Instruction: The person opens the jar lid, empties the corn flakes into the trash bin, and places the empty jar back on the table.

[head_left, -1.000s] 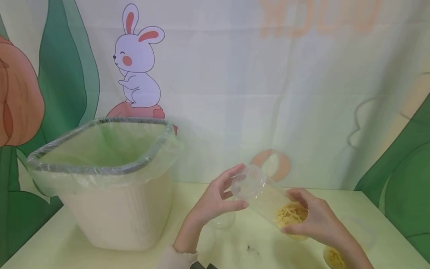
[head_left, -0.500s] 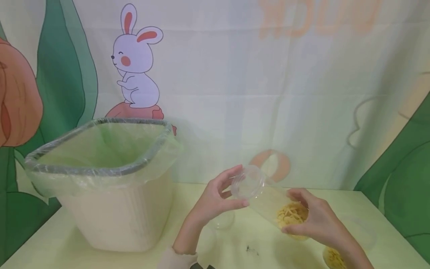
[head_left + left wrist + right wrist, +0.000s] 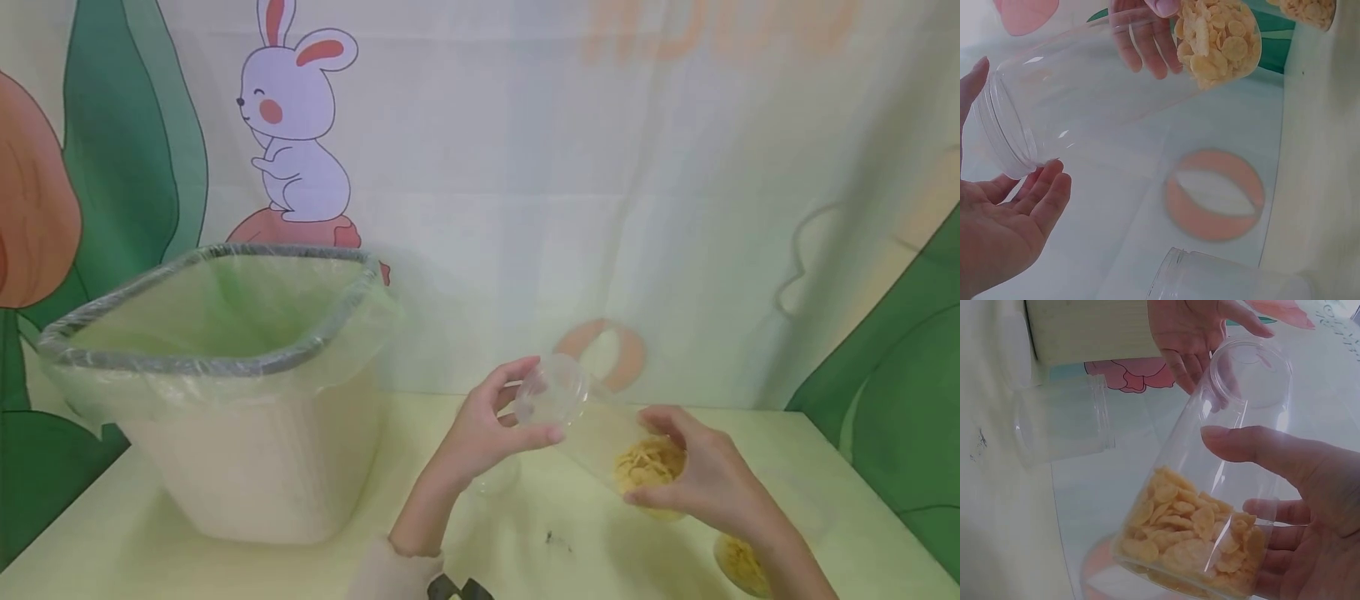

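Observation:
A clear plastic jar [image 3: 600,429], partly filled with yellow corn flakes [image 3: 1188,540], is held tilted above the table, its threaded mouth up and to the left. My right hand [image 3: 701,471] grips it around the lower part, beside the flakes. At the mouth end my left hand [image 3: 487,425] holds the rim [image 3: 1007,134] between thumb and fingertips. No lid shows on the mouth. Below, a second clear jar [image 3: 1063,422] stands on the table, with no contents that I can make out. Another container with flakes [image 3: 741,562] is partly hidden by my right forearm.
A large pale bin [image 3: 255,475] lined with a thin plastic bag stands at the left of the table [image 3: 420,567]. Small dark marks [image 3: 557,542] lie on the tabletop. A faint clear ring shape [image 3: 810,504] is at the right. A printed curtain [image 3: 465,167] hangs behind.
The head view has tilted slightly, so the bin and curtain sit higher and a little further left. Both hands keep their hold on the tilted jar, which has barely moved.

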`<action>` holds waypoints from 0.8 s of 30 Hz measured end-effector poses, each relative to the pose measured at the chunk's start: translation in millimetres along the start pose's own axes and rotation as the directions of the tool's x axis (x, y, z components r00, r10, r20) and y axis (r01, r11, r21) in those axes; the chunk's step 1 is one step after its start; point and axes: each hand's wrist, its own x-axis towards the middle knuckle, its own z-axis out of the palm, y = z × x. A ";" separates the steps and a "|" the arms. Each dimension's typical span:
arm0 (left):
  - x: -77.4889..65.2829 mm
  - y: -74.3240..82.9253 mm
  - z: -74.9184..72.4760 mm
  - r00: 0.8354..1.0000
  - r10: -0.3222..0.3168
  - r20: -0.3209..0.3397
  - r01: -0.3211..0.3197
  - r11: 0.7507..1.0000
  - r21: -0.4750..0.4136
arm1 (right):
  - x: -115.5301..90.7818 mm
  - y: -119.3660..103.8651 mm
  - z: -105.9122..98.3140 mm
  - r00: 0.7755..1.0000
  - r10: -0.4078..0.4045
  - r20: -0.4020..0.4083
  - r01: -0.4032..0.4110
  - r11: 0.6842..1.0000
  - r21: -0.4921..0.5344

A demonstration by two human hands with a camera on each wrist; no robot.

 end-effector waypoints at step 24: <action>-0.1 0.0 -8.1 0.990 0.081 0.117 -0.075 0.995 -0.060 | -1.8 -1.9 -4.9 0.998 -0.009 0.059 0.006 0.999 0.054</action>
